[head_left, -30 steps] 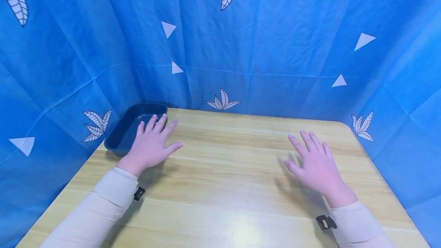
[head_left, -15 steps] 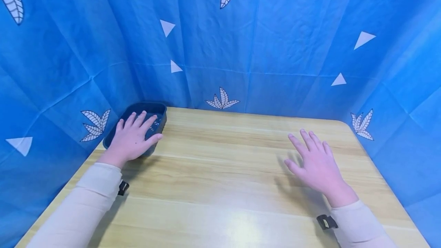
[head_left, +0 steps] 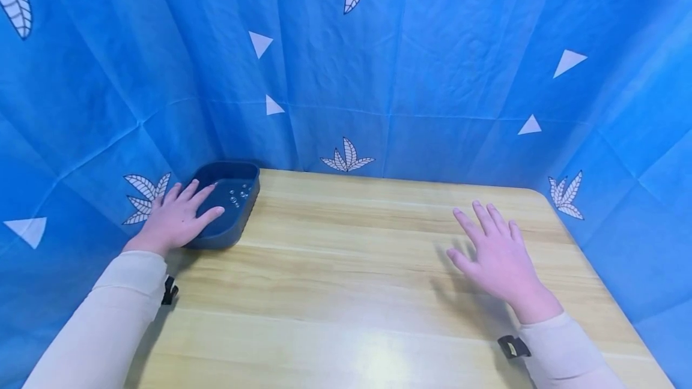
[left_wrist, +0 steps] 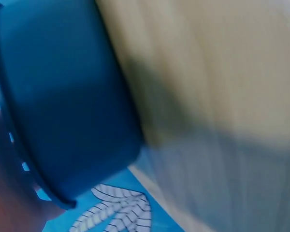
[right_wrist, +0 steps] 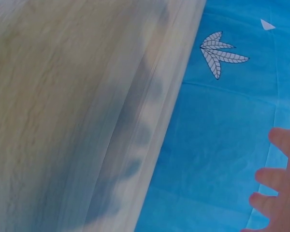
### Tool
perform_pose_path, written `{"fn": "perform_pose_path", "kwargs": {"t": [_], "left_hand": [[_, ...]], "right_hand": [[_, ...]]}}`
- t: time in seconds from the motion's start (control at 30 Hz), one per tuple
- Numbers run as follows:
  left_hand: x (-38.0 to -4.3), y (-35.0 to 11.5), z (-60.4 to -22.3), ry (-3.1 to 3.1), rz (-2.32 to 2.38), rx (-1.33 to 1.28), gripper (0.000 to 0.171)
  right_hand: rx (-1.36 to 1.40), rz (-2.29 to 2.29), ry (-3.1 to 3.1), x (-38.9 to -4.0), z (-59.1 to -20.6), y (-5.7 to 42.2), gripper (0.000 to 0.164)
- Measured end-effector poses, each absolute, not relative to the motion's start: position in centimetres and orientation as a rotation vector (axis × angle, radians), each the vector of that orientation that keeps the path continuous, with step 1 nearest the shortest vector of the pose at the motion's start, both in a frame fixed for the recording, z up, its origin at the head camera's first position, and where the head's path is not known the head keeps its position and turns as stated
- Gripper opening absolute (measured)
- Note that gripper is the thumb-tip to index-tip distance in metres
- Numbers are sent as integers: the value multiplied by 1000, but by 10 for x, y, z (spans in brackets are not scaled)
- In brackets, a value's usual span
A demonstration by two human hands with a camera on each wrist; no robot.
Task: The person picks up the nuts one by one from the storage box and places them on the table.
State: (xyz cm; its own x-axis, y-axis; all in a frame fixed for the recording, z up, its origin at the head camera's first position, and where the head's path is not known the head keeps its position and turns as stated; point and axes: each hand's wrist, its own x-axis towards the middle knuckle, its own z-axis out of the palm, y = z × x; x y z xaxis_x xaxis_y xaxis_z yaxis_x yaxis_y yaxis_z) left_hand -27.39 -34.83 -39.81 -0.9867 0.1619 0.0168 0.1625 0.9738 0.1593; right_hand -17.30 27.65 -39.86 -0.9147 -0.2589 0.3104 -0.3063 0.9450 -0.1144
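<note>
A dark blue tray (head_left: pixel 229 239) stands at the table's back left corner. Several small clear, round pieces (head_left: pixel 238 196) lie on its floor; their kind is too small to tell. Over the tray's left part is the left hand (head_left: pixel 174 220), palm down with fingers spread, holding nothing. It hides some of the tray. The left wrist view has the tray's side wall (left_wrist: pixel 67 96) filling the left, with part of the left hand (left_wrist: pixel 9 183) past the rim. Above the table's right side hovers the right hand (head_left: pixel 498 263), fingers spread and nothing in them.
The light wood table (head_left: pixel 335 269) reaches back to a blue curtain (head_left: pixel 459 65) with white leaf and triangle prints. This curtain hangs on the left, back and right sides. Each sleeved wrist carries a black strap buckle (head_left: pixel 513 347).
The left hand has moved left across the tray, uncovering its right part and the small clear pieces. The right hand has hardly moved.
</note>
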Motion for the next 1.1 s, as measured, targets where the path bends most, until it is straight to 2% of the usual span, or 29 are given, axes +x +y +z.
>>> {"fn": "perform_pose_path", "kwargs": {"t": [0.63, 1.1], "left_hand": [[-280, -368, -407, -3241, -392, -265, 88], [-277, -349, -413, -3133, -351, -516, 77]], "right_hand": [[419, 246, -2815, -174, -401, 277, 77], [437, 251, -2809, -176, -402, 277, 76]]}}
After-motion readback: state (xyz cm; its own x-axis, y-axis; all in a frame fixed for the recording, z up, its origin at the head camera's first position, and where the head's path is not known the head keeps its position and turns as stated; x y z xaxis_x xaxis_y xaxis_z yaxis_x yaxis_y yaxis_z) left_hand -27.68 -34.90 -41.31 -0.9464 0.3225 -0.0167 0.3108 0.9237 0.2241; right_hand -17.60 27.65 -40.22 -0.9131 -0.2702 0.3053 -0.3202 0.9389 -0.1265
